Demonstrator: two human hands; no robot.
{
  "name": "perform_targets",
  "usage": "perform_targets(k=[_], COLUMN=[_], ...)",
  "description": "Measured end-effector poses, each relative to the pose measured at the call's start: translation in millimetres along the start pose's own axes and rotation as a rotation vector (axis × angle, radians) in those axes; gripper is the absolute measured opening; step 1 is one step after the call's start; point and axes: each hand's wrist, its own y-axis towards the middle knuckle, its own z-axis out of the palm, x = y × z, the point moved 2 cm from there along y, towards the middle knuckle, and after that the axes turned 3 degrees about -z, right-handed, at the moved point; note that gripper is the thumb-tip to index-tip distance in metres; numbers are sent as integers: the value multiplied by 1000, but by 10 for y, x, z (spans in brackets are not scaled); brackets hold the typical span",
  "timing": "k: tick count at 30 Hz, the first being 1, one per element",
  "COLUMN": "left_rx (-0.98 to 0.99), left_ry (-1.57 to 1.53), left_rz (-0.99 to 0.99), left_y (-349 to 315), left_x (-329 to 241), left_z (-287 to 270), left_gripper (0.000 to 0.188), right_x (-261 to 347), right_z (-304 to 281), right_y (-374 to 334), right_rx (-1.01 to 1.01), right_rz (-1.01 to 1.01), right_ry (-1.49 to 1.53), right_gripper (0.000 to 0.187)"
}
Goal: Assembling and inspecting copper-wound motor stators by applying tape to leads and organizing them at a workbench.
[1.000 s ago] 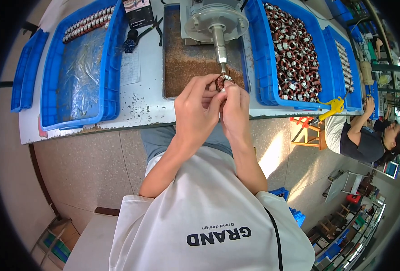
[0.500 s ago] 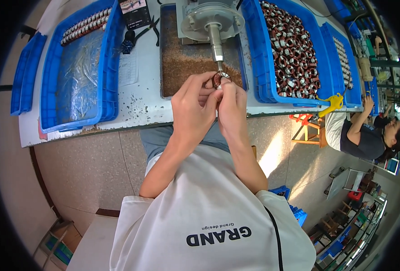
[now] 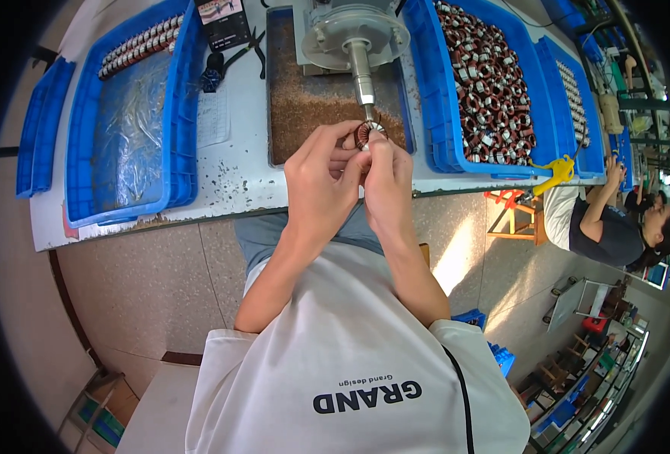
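Observation:
Both my hands pinch one small ring-shaped coil [image 3: 365, 135], wound with dark red wire and partly white. My left hand [image 3: 321, 178] grips its left side with curled fingers. From the right, my right hand [image 3: 386, 172] presses it between thumb and fingers. The coil is up at the narrow tip of a metal spindle [image 3: 361, 72] that points down from a grey machine [image 3: 356, 30]; whether a wire end touches the tip I cannot make out. Beneath the spindle lies a shallow tray [image 3: 289, 129] covered with brown crumbs.
On the right, a blue crate [image 3: 435, 129] holds a heap of similar coils, with a yellow-handled tool [image 3: 556, 175] at its front edge. A left blue crate [image 3: 81, 174] has coils in rows and clear plastic. Pliers [image 3: 246, 51] lie between. A co-worker [image 3: 615, 231] sits far right.
My hands and the coil stay almost in place at the spindle tip, with only a very slight shift of the fingers. The co-worker's arms have moved a little.

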Motion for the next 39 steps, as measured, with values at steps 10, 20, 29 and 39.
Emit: perform_targets(k=[10,20,29,39], left_rx=[23,29,57,13], left_ry=[-16,-1,-42,-10], left_rz=[-40,-2,-53,-9], left_y=[8,38,33,-3], left_x=[18,30,114,98], left_z=[-16,-35,-40,-33], left_gripper=[36,35,35,35], right_x=[16,28,31,28], right_z=[-20,9,25,15], right_y=[-11,-30,-48,-48], right_rx=[40,8,-12,19], right_rz=[21,-29,-87,-106], right_ry=[-76,-124,-198,-188], right_gripper=[31,31,28,31])
